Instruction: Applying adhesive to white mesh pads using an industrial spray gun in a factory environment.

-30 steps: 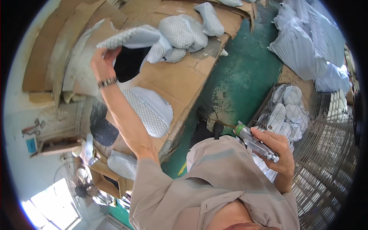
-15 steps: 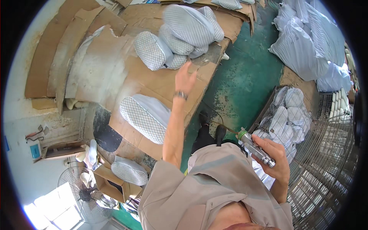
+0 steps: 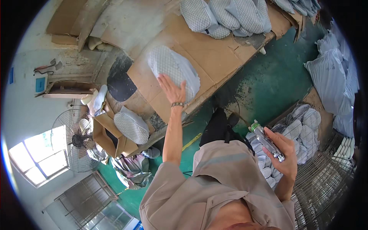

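Observation:
On the cardboard-covered table lies a white padded piece (image 3: 174, 63), oval, with a diamond-patterned side and a plain pale side. My left hand (image 3: 171, 88) rests flat on its near part, fingers spread, not wrapped round it. My right hand (image 3: 285, 153) is closed around a silver cylindrical tool (image 3: 267, 142) with a green fitting at its far end, held over the right side of my body. The tool's exact kind is not clear. Several similar padded pieces (image 3: 197, 17) are piled at the table's far end.
A wire crate (image 3: 304, 126) of pale padded pieces stands at the right, near large white sacks (image 3: 326, 71). At the left are a fan (image 3: 76, 140), an open cardboard box (image 3: 103, 132) and another padded piece (image 3: 132, 124). Cardboard (image 3: 226, 57) covers the table up to its edge.
My left hand has moved from beside the far pile back onto the single padded piece. The view has swung left; my right hand still holds the tool.

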`<act>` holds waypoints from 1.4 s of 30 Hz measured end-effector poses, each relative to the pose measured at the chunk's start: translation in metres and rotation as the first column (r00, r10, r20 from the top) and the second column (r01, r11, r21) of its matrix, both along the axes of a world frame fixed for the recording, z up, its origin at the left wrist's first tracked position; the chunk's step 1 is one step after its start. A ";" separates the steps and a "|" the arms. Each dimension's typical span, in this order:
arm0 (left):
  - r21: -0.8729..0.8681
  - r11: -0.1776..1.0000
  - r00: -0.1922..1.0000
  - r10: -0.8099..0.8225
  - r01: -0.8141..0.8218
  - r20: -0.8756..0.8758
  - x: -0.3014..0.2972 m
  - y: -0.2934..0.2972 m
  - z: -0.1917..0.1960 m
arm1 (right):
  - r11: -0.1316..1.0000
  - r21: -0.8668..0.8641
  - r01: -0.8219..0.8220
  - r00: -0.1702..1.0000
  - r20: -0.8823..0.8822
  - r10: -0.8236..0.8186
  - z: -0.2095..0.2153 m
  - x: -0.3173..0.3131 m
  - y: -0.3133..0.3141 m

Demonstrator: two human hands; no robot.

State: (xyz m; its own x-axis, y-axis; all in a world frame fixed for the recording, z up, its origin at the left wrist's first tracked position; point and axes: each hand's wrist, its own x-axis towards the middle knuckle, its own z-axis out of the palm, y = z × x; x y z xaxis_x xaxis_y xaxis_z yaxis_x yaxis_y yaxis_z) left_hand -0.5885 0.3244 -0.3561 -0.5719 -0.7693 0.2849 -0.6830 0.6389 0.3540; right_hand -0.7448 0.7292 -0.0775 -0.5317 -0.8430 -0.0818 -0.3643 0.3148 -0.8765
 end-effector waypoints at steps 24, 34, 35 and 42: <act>0.125 0.992 0.999 -0.026 0.022 0.036 -0.001 -0.006 -0.004 | 0.999 0.021 0.033 0.975 -0.221 -0.028 0.093 0.124 -0.210; 0.177 0.982 0.996 -0.079 0.072 0.033 0.014 -0.003 -0.002 | 1.000 0.018 -0.006 0.979 -0.205 0.010 0.137 0.152 -0.251; 0.187 0.980 0.996 -0.082 0.072 0.045 0.014 -0.004 -0.002 | 0.997 0.073 -0.035 0.974 -0.220 0.050 0.140 0.153 -0.253; 0.209 0.974 0.996 -0.086 0.088 -0.015 0.016 -0.007 -0.002 | 0.998 0.066 0.008 0.960 -0.280 0.010 0.143 0.170 -0.254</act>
State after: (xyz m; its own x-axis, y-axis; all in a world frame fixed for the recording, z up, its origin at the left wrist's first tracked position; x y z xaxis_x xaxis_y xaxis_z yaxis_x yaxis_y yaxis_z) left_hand -0.5723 0.3174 -0.3580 -0.6381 -0.7595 0.1265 -0.6257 0.6073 0.4896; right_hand -0.5751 0.4750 0.0659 -0.5405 -0.8412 0.0147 -0.5924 0.3681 -0.7167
